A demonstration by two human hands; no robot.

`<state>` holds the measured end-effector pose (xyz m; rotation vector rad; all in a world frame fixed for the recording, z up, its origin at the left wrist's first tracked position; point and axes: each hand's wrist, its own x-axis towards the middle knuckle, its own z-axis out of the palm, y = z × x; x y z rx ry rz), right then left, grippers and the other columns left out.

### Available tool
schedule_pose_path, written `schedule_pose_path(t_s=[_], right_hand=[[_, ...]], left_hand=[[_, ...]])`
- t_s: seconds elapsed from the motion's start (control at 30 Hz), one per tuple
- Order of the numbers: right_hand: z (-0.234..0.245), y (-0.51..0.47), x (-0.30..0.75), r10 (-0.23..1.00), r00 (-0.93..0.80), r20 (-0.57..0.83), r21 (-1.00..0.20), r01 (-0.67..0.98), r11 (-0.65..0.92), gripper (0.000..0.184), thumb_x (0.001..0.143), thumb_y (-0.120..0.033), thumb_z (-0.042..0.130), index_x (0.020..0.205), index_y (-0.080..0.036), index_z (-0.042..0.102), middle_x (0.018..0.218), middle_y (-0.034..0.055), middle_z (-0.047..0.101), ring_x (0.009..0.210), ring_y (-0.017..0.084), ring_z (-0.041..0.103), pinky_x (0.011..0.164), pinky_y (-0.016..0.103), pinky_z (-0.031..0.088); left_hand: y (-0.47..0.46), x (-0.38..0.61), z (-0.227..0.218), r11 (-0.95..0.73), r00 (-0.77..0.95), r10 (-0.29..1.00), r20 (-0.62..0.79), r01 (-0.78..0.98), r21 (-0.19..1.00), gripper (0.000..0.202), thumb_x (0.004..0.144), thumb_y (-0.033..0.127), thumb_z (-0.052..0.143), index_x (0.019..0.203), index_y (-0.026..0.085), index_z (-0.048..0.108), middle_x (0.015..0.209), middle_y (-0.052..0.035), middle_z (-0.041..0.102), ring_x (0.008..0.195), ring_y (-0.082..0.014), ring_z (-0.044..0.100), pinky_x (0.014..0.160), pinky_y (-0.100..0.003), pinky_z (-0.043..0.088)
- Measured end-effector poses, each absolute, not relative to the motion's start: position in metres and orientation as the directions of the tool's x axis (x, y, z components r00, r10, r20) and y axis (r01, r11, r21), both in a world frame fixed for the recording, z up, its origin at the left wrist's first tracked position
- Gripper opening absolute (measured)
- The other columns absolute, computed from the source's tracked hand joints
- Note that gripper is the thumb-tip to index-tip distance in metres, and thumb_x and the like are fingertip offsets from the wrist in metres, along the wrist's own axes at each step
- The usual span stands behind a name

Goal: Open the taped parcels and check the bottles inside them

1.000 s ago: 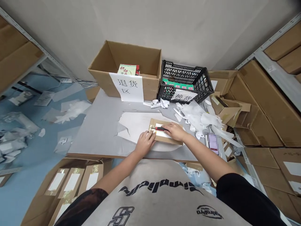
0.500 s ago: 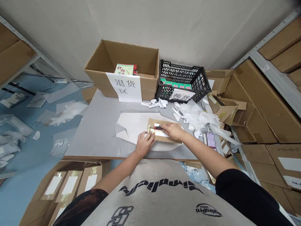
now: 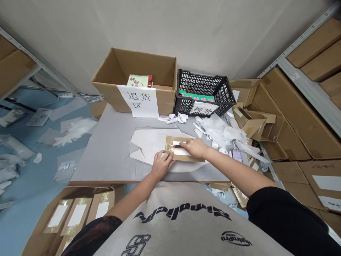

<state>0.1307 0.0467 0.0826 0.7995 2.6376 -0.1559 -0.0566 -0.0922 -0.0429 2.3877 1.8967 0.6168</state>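
A flat brown cardboard parcel [image 3: 183, 140] with a white label and gold tape lies on the grey table [image 3: 112, 149]. My left hand [image 3: 162, 163] presses down on the parcel's near left corner, fingers curled on it. My right hand [image 3: 194, 148] rests on the parcel and grips a red-and-black pen or cutter [image 3: 178, 146] whose tip points left over the label.
At the table's back stand an open cardboard box [image 3: 138, 80] with a paper sign and a black plastic crate [image 3: 204, 93]. Torn white paper [image 3: 221, 129] litters the right side. Cardboard boxes [image 3: 290, 117] stack at right; labelled parcels [image 3: 77, 213] fill a box below the table.
The right hand with its tool has shifted slightly left along the label. The left hand has stayed on the parcel's corner. The view has drifted a little.
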Motion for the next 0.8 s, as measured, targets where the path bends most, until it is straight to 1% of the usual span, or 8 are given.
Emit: schedule_pose_path(t_s=[0.27,0.37,0.47,0.6,0.8], right_hand=[[0.091,0.043,0.125,0.502,-0.751,-0.429,0.025,0.545,0.838,0.037,0.096,-0.022,0.037,0.130,-0.024,0.052,0.099,0.0136,0.071,0.091,0.027,0.067,0.076,0.034,0.044],[0.093,0.041,0.123,0.506,-0.729,-0.461,0.044,0.551,0.834,0.038,0.094,-0.020,0.041,0.130,-0.022,0.052,0.098,0.0150,0.071,0.090,0.028,0.067,0.077,0.036,0.044],[0.096,0.038,0.124,0.509,-0.711,-0.486,0.077,0.545,0.835,0.038,0.094,-0.021,0.041,0.130,-0.021,0.050,0.100,0.0161,0.071,0.090,0.028,0.068,0.076,0.036,0.045],[0.100,0.035,0.129,0.524,-0.707,-0.474,0.118,0.539,0.834,0.037,0.096,-0.027,0.037,0.132,-0.023,0.047,0.101,0.0152,0.070,0.092,0.030,0.068,0.075,0.037,0.046],[0.102,0.037,0.133,0.524,-0.687,-0.504,0.146,0.530,0.835,0.039,0.095,-0.024,0.039,0.133,-0.025,0.046,0.100,0.0134,0.071,0.089,0.030,0.069,0.072,0.035,0.045]], left_hand=[[-0.093,-0.057,-0.043,-0.254,0.180,0.946,0.268,0.927,0.275,0.041,0.094,0.036,0.054,0.134,0.027,0.055,0.130,-0.0093,0.060,0.118,-0.0324,0.049,0.098,-0.051,0.041],[-0.092,-0.057,-0.044,-0.257,0.176,0.941,0.288,0.928,0.270,0.038,0.094,0.036,0.054,0.130,0.026,0.058,0.128,-0.0088,0.061,0.118,-0.0325,0.049,0.098,-0.050,0.042],[-0.092,-0.056,-0.046,-0.266,0.167,0.920,0.354,0.930,0.254,0.035,0.094,0.037,0.056,0.125,0.024,0.061,0.125,-0.0086,0.063,0.115,-0.0318,0.050,0.096,-0.049,0.043],[-0.093,-0.056,-0.048,-0.281,0.164,0.890,0.425,0.932,0.229,0.034,0.092,0.038,0.059,0.122,0.022,0.062,0.122,-0.0092,0.065,0.112,-0.0305,0.051,0.093,-0.048,0.044],[-0.094,-0.056,-0.047,-0.278,0.172,0.894,0.413,0.937,0.211,0.034,0.093,0.039,0.059,0.124,0.025,0.061,0.122,-0.0092,0.064,0.111,-0.0293,0.053,0.093,-0.048,0.044]])
